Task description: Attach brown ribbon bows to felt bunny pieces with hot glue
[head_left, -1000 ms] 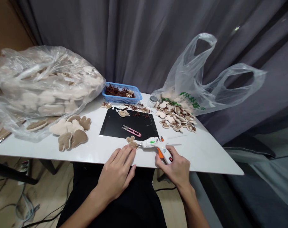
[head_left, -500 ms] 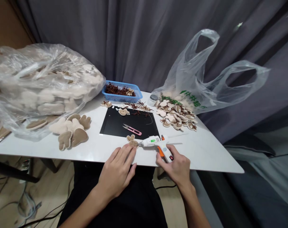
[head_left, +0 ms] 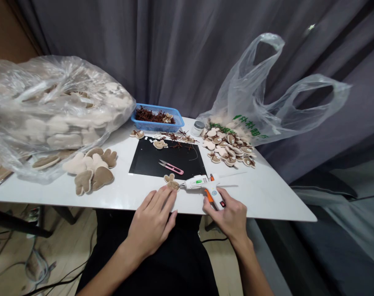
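My right hand (head_left: 230,216) grips the handle of a white and orange glue gun (head_left: 203,186) at the front edge of the white table (head_left: 267,197). The gun's nozzle touches a small beige bunny-shaped felt piece (head_left: 171,181) lying just below the black mat (head_left: 166,161). My left hand (head_left: 152,220) rests with fingers stretched out flat, its fingertips pressing the near edge of that felt piece.
Pink thread snips (head_left: 171,167) lie on the mat. A blue basket (head_left: 157,118) of brown bows stands behind. Felt shapes (head_left: 92,170) lie left beside a large clear bag (head_left: 51,111). Finished pieces (head_left: 228,148) spill from a plastic bag (head_left: 267,107) at right.
Both hands stay in place on the felt piece and glue gun; only the camera view has shifted slightly.
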`<state>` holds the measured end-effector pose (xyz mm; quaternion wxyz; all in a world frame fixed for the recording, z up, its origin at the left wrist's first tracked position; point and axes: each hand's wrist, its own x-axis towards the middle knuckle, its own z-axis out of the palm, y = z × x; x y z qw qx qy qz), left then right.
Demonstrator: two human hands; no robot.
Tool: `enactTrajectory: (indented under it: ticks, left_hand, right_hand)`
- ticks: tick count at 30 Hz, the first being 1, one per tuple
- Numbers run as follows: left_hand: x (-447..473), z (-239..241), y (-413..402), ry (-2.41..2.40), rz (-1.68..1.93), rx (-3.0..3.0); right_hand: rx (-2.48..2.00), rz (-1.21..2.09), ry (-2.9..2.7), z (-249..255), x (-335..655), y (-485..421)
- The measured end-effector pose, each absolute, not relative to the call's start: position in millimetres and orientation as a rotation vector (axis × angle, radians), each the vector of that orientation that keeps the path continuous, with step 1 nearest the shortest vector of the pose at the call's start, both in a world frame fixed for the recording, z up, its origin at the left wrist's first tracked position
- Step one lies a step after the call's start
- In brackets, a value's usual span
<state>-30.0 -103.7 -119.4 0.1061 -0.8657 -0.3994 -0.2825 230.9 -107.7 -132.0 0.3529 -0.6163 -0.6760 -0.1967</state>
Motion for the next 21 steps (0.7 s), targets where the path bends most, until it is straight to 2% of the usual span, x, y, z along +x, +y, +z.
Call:
enactTrajectory:
  ticks: [21]
  left_hand:
    - [-29.6,-119.8,-101.4,-1.187,-0.849,-2.559]
  right_hand:
    - [-1.614,-0.365,-1.732,-129.9,230.9,-107.7]
